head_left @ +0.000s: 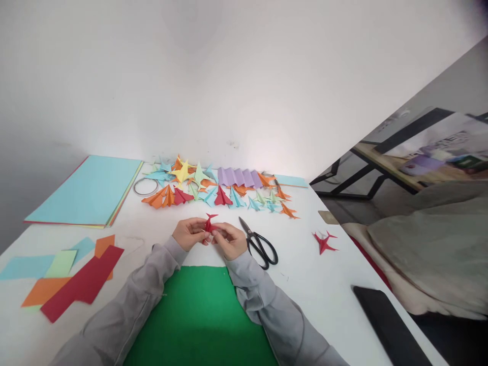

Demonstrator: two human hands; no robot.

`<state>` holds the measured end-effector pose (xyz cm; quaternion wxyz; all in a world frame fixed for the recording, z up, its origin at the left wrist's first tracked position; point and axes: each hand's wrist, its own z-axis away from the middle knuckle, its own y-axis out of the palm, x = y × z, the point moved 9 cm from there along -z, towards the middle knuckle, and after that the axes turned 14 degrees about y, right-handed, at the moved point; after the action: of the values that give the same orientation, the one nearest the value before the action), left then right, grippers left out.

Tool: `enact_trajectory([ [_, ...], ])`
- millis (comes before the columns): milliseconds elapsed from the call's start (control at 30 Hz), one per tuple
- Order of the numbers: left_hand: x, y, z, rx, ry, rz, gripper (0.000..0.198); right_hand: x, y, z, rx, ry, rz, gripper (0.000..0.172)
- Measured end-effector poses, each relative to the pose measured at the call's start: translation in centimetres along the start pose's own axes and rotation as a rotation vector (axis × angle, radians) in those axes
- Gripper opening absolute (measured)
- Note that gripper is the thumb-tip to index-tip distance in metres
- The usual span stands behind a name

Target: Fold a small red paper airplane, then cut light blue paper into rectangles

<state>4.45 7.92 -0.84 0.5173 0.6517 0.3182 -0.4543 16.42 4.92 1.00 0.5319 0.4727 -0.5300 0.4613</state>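
Between my two hands is a small red folded-paper plane (pixel 208 223), its forked end pointing up. My left hand (pixel 190 233) pinches it from the left with thumb and fingers. From the right, my right hand (pixel 231 239) grips the same plane, fingertips close to those of the left. Part of the paper is hidden behind my fingers. Black-handled scissors (pixel 259 244) lie just right of my right hand, blades pointing away. Farther right rests another red paper plane (pixel 324 243). Beneath my forearms is a green sheet (pixel 202 310).
Rows of coloured paper planes (pixel 222 196) and a pleated purple paper (pixel 239 178) line the wall. At left are stacked coloured sheets (pixel 86 190), a wire coil (pixel 145 186) and paper scraps (pixel 86 279). A black flat object (pixel 389 323) lies near the right table edge.
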Motion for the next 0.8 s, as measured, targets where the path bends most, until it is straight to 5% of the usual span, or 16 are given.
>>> enact_trajectory([
  [500, -0.2, -0.1, -0.2, 0.019, 0.097, -0.073, 0.037, 0.9, 0.1, 0.6, -0.006, 0.006, 0.014, 0.01],
  [667, -0.2, 0.5, -0.2, 0.106, 0.074, -0.049, 0.033, 2.6, -0.4, 1.2, -0.088, -0.188, 0.167, 0.014],
  [800, -0.2, 0.5, -0.2, 0.042, 0.068, 0.061, 0.033, 4.2, -0.1, 2.1, -0.109, -0.389, 0.367, 0.021],
])
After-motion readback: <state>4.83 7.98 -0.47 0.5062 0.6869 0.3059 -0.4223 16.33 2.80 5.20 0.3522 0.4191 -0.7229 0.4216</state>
